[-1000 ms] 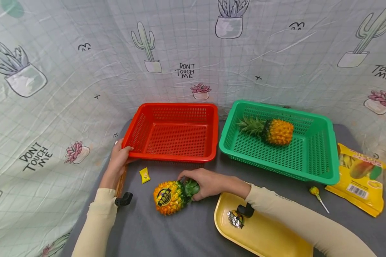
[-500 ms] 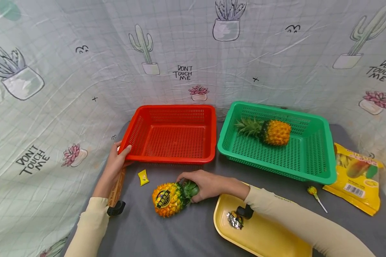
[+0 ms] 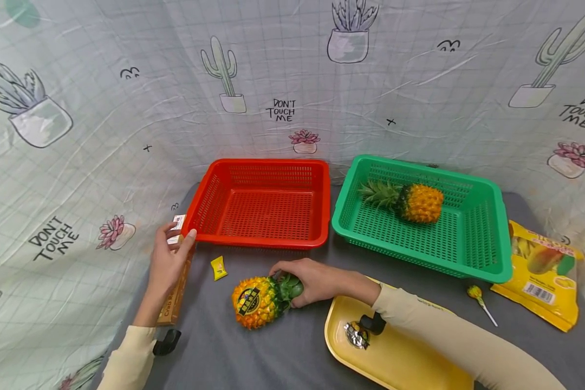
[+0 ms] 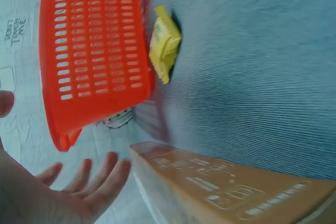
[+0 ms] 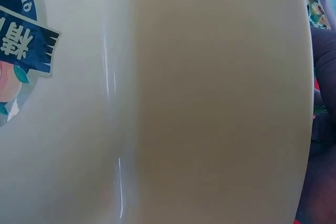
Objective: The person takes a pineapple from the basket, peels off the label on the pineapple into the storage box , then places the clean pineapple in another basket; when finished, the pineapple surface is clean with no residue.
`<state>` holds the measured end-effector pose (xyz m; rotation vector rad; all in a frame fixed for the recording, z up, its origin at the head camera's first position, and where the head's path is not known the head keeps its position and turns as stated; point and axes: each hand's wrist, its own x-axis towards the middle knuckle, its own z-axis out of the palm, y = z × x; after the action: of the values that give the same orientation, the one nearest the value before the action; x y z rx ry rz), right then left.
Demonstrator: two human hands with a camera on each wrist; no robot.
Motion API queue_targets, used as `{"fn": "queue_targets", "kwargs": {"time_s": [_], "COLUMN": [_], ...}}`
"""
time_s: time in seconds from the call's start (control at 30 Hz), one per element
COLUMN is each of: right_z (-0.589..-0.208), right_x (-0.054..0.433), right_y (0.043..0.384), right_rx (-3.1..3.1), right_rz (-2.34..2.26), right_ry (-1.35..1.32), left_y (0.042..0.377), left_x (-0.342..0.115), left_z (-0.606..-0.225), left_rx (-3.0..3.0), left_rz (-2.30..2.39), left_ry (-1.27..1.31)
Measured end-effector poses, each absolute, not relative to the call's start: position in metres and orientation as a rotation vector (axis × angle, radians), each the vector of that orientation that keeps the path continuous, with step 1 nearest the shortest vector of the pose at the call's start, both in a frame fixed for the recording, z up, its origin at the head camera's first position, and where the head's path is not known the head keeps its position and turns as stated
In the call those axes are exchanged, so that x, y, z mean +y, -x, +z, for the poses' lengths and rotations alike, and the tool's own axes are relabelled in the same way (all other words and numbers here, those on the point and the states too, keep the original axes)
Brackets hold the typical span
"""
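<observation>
The left hand, fingers spread, hangs over a box marked "Crab", near the red basket. Then: candy; a pineapple on grey cloth, its leaves gripped by the right hand; a tray, its sticker reading "QUALITY"; green basket, second pineapple inside; lollipop; bag. Sheeting behind reads "DON'T TOUCH ME".
</observation>
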<state>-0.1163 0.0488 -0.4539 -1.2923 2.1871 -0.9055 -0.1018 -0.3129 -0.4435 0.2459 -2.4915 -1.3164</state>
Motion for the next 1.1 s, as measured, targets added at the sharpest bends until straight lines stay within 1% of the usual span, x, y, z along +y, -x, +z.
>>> {"fn": "queue_targets", "kwargs": {"time_s": [0.17,0.3,0.43,0.57,0.73,0.9,1.1], "right_z": [-0.454,-0.455,-0.457,-0.458,-0.458,-0.458,-0.459], "right_x": [0.049,0.05,0.05,0.049,0.049,0.048,0.048], "right_y": [0.116,0.116,0.117,0.116,0.116,0.115,0.115], "right_rx": [2.185,2.186,2.182,2.184,2.186,2.183,2.186], "right_rz": [-0.925,-0.92,-0.925,-0.922,-0.918,-0.927,-0.943], "right_ry": [1.302,1.298,1.294,1.292,1.294,1.297,1.283], "left_y": [0.094,0.09,0.086,0.084,0.08,0.073,0.062], "left_x": [-0.308,-0.303,-0.296,-0.288,-0.277,-0.265,-0.258], "left_z": [-0.446,-0.446,-0.443,-0.444,-0.446,-0.449,-0.451], "left_rx": [-2.358,-2.234,-2.158,-2.201,-2.311,-2.449,-2.596], "left_rz": [-1.228,-1.2,-1.271,-1.377,-1.273,-1.274,-1.232], "left_ry": [-0.157,-0.026,0.157,0.404,0.667,0.783,0.859]}}
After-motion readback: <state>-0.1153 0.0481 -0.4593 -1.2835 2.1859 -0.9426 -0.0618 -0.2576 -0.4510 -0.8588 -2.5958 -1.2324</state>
